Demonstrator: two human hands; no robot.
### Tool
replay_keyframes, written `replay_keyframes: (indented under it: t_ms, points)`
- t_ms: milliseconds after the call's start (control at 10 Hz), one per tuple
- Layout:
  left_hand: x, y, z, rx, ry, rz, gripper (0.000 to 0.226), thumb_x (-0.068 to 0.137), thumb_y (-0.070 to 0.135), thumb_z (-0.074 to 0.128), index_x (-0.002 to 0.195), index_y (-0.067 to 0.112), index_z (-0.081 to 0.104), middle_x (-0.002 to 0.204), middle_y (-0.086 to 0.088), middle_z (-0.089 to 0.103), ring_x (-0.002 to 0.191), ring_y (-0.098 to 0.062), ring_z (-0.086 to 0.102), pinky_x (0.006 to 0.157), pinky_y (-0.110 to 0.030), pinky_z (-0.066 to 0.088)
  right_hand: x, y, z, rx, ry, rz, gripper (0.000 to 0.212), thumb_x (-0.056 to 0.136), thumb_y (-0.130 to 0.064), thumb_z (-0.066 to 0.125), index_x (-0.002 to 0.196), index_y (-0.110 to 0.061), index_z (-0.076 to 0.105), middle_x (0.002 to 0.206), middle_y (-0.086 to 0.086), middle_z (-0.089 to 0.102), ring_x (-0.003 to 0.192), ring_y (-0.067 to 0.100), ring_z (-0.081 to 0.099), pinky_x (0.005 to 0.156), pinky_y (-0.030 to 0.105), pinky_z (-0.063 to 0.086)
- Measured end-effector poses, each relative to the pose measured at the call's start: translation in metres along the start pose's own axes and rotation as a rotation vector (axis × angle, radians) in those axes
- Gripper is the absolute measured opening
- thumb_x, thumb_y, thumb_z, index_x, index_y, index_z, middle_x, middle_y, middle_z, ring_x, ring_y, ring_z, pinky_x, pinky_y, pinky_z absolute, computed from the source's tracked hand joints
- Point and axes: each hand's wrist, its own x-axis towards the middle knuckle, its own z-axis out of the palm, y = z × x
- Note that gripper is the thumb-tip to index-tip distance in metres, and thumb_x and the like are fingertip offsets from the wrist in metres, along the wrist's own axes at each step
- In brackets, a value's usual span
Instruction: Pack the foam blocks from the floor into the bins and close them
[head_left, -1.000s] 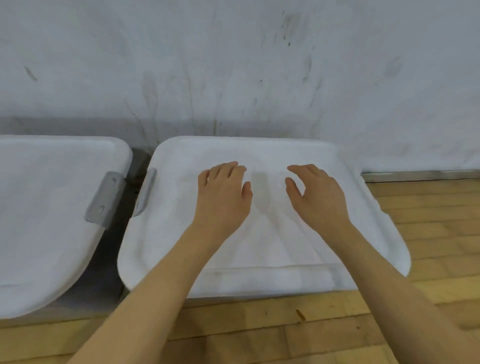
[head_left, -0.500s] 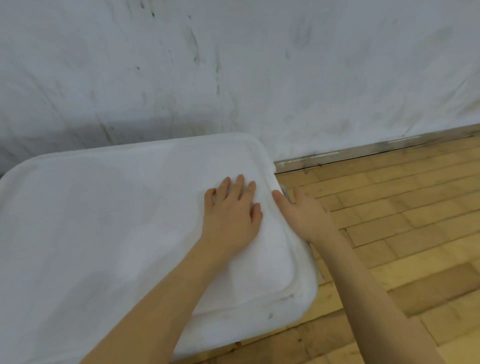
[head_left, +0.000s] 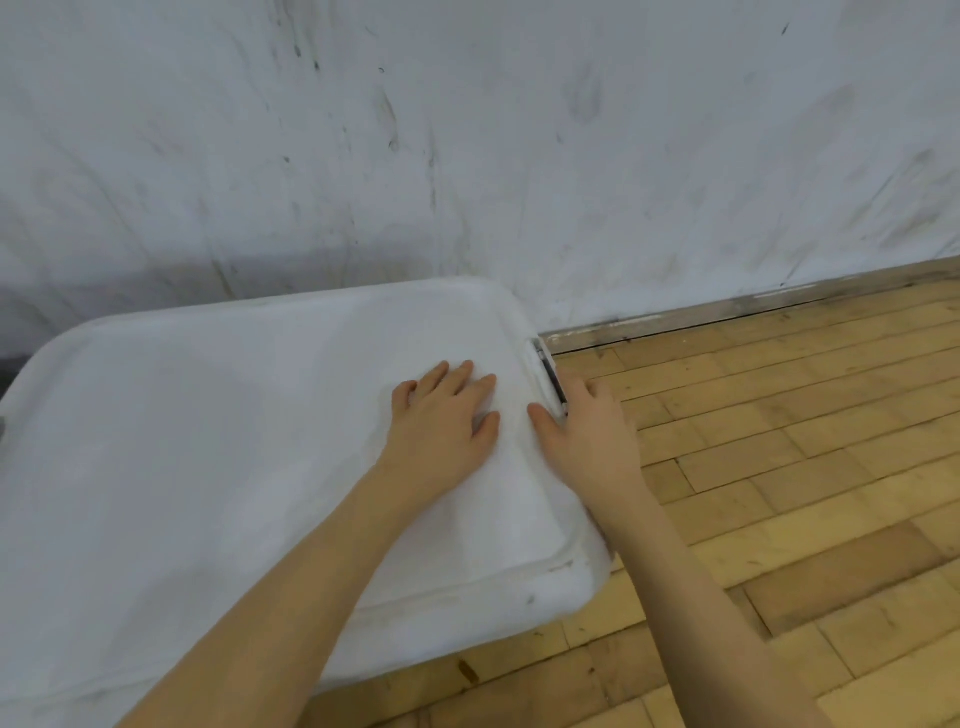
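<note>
A white bin lid (head_left: 218, 447) lies flat over its bin and fills the left and middle of the head view. My left hand (head_left: 441, 426) rests flat on the lid near its right edge, fingers spread. My right hand (head_left: 587, 436) lies over the lid's right rim, thumb on top, fingers curled down the side by the grey latch (head_left: 548, 374). No foam blocks are visible; the bin's inside is hidden.
A scuffed white wall (head_left: 519, 156) stands right behind the bin. Wooden floor (head_left: 805, 467) spreads to the right and in front. A metal baseboard strip (head_left: 727, 312) runs along the wall's foot.
The view has swung right, so the second bin has left the frame. Both hands slid from the lid's middle to its right edge; my right hand now hooks over the rim at the latch.
</note>
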Motion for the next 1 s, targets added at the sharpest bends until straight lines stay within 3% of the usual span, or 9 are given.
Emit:
replay_keyframes:
  t_ms: [100, 300, 600, 700, 900, 1000]
  points:
    - [-0.014, -0.003, 0.001, 0.061, -0.002, -0.033, 0.051, 0.096, 0.048, 0.034, 0.145, 0.037, 0.025, 0.157, 0.007, 0.013, 0.144, -0.021, 0.004, 0.111, -0.04, 0.007, -0.004, -0.001, 0.0, 0.036, -0.033, -0.008, 0.051, 0.096, -0.039, 0.043, 0.141, -0.018, 0.033, 0.117, 0.008, 0.056, 0.1, 0.028, 0.055, 0.082, 0.04, 0.045]
    - [-0.017, -0.007, 0.003, 0.054, -0.017, -0.019, 0.052, 0.097, 0.05, 0.029, 0.147, 0.039, 0.02, 0.157, 0.009, 0.01, 0.144, -0.019, 0.0, 0.111, -0.041, 0.004, -0.001, -0.002, 0.002, -0.047, 0.01, -0.024, 0.046, 0.096, -0.038, 0.042, 0.137, -0.017, 0.04, 0.102, 0.005, 0.065, 0.092, 0.028, 0.06, 0.084, 0.046, 0.047]
    - [-0.016, -0.01, 0.007, 0.023, 0.02, 0.016, 0.051, 0.097, 0.048, 0.031, 0.146, 0.035, 0.024, 0.157, 0.006, 0.014, 0.143, -0.022, 0.002, 0.111, -0.041, 0.005, -0.004, -0.016, 0.003, -0.322, 0.1, -0.07, 0.038, 0.099, -0.026, 0.032, 0.136, -0.021, 0.039, 0.091, 0.003, 0.067, 0.082, 0.023, 0.06, 0.073, 0.033, 0.033]
    - [-0.016, -0.011, 0.006, -0.015, 0.027, 0.031, 0.05, 0.097, 0.045, 0.033, 0.145, 0.033, 0.027, 0.156, 0.006, 0.016, 0.143, -0.021, 0.003, 0.111, -0.04, 0.005, -0.003, -0.016, 0.002, -0.28, 0.101, -0.046, 0.039, 0.099, -0.027, 0.032, 0.137, -0.023, 0.039, 0.088, 0.003, 0.065, 0.08, 0.023, 0.059, 0.074, 0.034, 0.037]
    - [-0.03, -0.039, -0.014, -0.173, 0.162, -0.021, 0.038, 0.097, 0.03, 0.043, 0.133, 0.021, 0.05, 0.149, 0.003, 0.034, 0.138, -0.015, 0.022, 0.107, -0.028, 0.012, -0.014, -0.026, 0.002, -0.279, 0.188, -0.086, 0.042, 0.097, -0.035, 0.037, 0.135, -0.019, 0.044, 0.113, 0.002, 0.06, 0.095, 0.026, 0.055, 0.083, 0.035, 0.036]
    - [-0.054, -0.06, -0.058, -0.233, 0.244, -0.12, 0.033, 0.096, 0.025, 0.047, 0.126, 0.018, 0.057, 0.141, 0.001, 0.046, 0.131, -0.018, 0.037, 0.104, -0.032, 0.02, -0.026, -0.053, -0.023, -0.201, 0.088, -0.085, 0.042, 0.099, -0.035, 0.036, 0.137, -0.02, 0.044, 0.128, 0.002, 0.056, 0.105, 0.025, 0.055, 0.089, 0.035, 0.039]
